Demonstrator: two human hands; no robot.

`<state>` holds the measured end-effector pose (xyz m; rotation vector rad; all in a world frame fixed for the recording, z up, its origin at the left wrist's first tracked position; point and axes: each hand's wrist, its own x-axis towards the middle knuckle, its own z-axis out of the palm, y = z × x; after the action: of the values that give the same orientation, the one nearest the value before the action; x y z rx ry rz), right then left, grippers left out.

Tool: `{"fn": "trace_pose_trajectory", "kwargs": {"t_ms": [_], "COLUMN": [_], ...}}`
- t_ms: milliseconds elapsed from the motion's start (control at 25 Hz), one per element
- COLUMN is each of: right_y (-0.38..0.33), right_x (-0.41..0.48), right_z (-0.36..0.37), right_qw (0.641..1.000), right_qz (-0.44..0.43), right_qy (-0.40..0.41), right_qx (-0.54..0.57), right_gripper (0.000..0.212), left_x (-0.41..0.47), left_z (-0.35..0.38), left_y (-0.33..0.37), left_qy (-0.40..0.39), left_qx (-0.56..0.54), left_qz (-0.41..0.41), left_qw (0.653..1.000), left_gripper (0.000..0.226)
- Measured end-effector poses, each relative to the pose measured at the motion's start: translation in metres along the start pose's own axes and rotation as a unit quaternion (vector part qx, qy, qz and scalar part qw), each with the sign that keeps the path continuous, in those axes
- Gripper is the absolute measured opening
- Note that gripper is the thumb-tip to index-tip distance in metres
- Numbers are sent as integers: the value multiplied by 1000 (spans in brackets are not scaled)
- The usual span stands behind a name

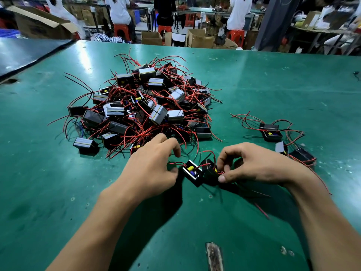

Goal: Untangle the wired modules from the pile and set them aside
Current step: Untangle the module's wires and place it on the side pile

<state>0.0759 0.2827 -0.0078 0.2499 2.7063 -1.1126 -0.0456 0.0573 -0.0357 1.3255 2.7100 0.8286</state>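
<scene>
Our right hand pinches the wires of one module to work it off its neighbour — our left hand curls beside that, grip unclear. The pile sits central on the table; freed modules lie apart by its right edge.

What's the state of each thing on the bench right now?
Pile: tangled heap.
Set-aside modules: apart from pile, on the right.
Module pair: side by side between the hands.
Left hand: curled beside pair, grip unclear.
Right hand: pinching wires at the pair.
</scene>
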Motion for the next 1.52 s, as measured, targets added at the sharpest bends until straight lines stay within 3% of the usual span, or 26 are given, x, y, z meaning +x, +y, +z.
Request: {"fn": "trace_pose_trajectory", "kwargs": {"t_ms": [320,480,600,1040,1240,1360,1440,1520], "right_y": [1,-1,0,9,-5,-14,-16,-14], "right_x": [4,9,11,7,6,9,10,10], "right_z": [3,10,10,4,11,21,25,21], "right_qw": [999,999,998,997,998,996,995,993], "right_qz": [-18,-28,-31,25,-30,-73,-72,-64], "right_qy": [24,24,34,7,23,48,69,99], "right_qx": [31,37,36,68,42,30,24,-5], "right_gripper": [12,16,16,20,39,38,32,24], "left_x": [2,2,4,4,2,2,1,0], "left_z": [12,21,26,27,24,8,-2,-7], "left_y": [11,17,18,15,19,16,11,8], "left_qy": [-47,-26,-1,-3,29,-29,-107,-132], "left_qx": [-69,-117,-135,-137,-102,-112,-139,-127], "left_qz": [69,80,41,0,-2,-47,-66,-65], "left_qw": [994,990,990,991,994,992,982,981], "left_gripper": [66,40,28,28,41,53,59,58]}}
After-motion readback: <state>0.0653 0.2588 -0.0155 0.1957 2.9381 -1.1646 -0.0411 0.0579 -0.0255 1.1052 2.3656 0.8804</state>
